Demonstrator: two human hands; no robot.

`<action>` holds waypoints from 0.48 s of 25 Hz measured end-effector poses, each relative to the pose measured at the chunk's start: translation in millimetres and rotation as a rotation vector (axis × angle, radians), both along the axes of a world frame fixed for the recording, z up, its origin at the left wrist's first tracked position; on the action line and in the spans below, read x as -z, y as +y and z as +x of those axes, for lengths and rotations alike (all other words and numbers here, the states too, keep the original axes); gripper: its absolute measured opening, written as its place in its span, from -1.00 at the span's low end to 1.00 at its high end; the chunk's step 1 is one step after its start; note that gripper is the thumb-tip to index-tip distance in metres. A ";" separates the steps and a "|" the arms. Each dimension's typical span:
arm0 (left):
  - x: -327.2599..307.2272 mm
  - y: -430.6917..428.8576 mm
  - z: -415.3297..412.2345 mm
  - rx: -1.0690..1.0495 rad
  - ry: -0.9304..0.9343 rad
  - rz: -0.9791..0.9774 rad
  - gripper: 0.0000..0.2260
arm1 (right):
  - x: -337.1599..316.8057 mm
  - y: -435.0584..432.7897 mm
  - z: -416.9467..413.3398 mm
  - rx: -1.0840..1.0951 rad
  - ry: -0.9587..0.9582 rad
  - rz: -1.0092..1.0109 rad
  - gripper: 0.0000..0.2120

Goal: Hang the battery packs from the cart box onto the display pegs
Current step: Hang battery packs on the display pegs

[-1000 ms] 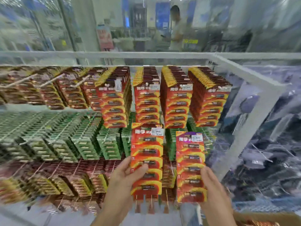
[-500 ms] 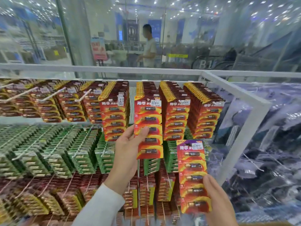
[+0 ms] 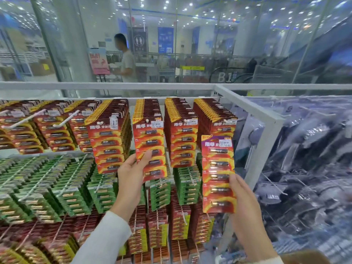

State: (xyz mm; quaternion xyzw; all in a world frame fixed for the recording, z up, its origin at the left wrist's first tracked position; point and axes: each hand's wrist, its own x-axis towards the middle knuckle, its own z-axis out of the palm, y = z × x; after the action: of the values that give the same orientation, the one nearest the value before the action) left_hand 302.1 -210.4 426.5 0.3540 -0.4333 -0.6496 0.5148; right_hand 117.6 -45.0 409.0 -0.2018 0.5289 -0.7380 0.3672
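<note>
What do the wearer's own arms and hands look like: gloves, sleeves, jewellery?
No gloves, ring or watch shows on the left hand or the right hand. The left arm wears a plain white long sleeve to the wrist; a sliver of white cuff shows at the right wrist.
</note>
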 end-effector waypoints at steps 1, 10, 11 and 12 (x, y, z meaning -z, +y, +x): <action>1.8 -2.3 -0.8 -0.002 -0.009 0.002 -0.85 | -7.7 -5.0 -6.8 0.040 0.042 -0.027 -0.69; 12.7 -12.3 1.7 -0.059 -0.074 -0.035 -0.87 | -21.8 -33.9 -47.9 0.171 0.153 -0.002 -0.76; 12.5 -11.8 2.0 -0.060 -0.076 -0.040 -0.87 | -21.0 -36.1 -49.7 0.172 0.148 0.001 -0.77; 12.2 -11.0 2.3 -0.059 -0.073 -0.041 -0.88 | -20.7 -38.4 -50.5 0.175 0.141 0.006 -0.78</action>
State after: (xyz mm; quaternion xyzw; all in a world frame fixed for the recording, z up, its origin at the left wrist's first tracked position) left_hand 304.4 -221.4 414.3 0.3795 -0.4542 -0.6120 0.5246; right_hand 67.1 -83.4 429.7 -0.2051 0.5715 -0.7495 0.2637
